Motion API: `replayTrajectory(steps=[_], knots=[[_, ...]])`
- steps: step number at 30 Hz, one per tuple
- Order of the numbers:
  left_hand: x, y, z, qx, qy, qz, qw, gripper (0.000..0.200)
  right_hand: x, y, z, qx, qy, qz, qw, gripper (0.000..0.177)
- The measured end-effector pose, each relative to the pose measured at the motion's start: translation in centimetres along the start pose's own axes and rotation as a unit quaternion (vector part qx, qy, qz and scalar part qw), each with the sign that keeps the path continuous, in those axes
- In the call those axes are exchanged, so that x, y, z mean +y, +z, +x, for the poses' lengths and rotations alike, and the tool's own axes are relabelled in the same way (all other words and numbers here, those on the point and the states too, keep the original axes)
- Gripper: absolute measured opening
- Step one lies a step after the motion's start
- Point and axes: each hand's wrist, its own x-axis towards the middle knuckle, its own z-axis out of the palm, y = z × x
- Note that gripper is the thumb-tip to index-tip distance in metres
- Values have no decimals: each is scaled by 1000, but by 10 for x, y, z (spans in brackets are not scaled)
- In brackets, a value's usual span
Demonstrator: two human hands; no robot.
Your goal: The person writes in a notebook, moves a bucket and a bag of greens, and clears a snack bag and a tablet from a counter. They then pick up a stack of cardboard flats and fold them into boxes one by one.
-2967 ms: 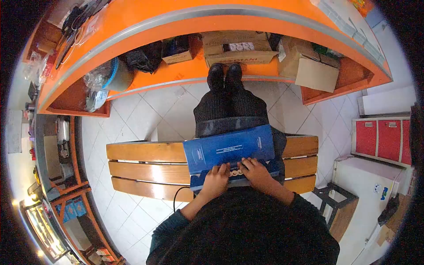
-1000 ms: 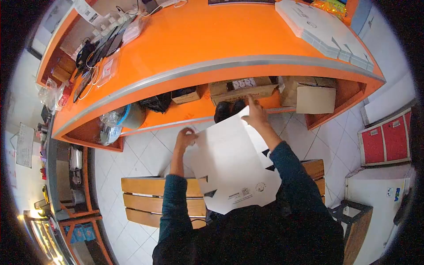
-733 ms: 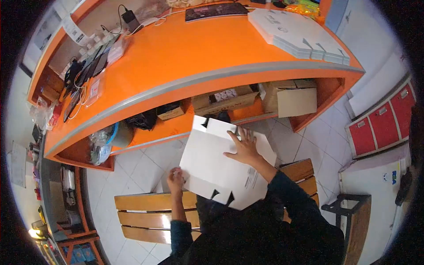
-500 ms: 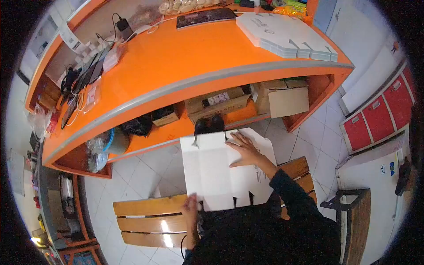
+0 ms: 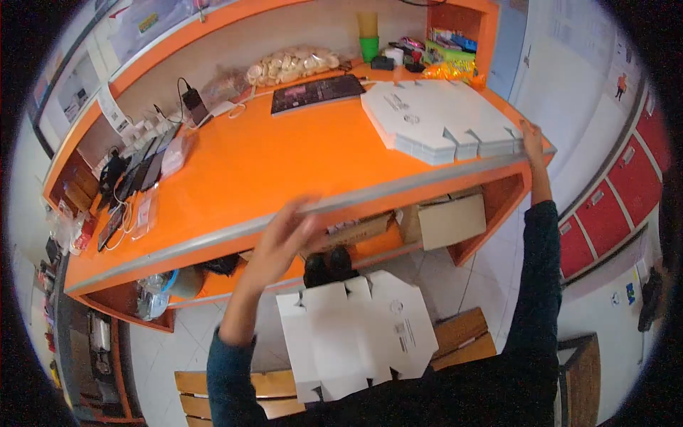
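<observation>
A white die-cut cardboard sheet (image 5: 356,334) with slots along its edges lies flat on my lap, touched by neither hand. My left hand (image 5: 284,231) is raised near the desk's front edge, its fingers apart and slightly blurred, holding nothing. At the desk's right end, my right hand (image 5: 530,139) is at the right edge of a stack of similar white sheets (image 5: 441,117). Its fingers are partly hidden and small, so its grip cannot be made out.
The orange desk (image 5: 235,164) carries a black tablet-like device (image 5: 316,94), a bag of beige pieces (image 5: 295,65), and cables and phones at left. Cardboard boxes (image 5: 452,219) stand on its lower shelf. A wooden slatted bench (image 5: 462,338) is beneath me.
Both hands have left the sheet on my lap. The left rose toward the desk edge; the right moved up and right to the stack. The camera view has tilted upward.
</observation>
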Motion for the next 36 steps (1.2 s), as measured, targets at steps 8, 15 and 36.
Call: replayTrajectory(steps=[8, 15, 36], knots=[[-21, 71, 219, 90, -45, 63, 993, 75, -21, -10, -13, -229, 4, 19, 973, 48], [-13, 66, 187, 70, -24, 94, 993, 69, -36, -20, -31, -259, 54, 78, 961, 44], [-15, -162, -27, 261, -133, 13, 956, 52, -205, 65, -251, -426, -199, 178, 864, 33]])
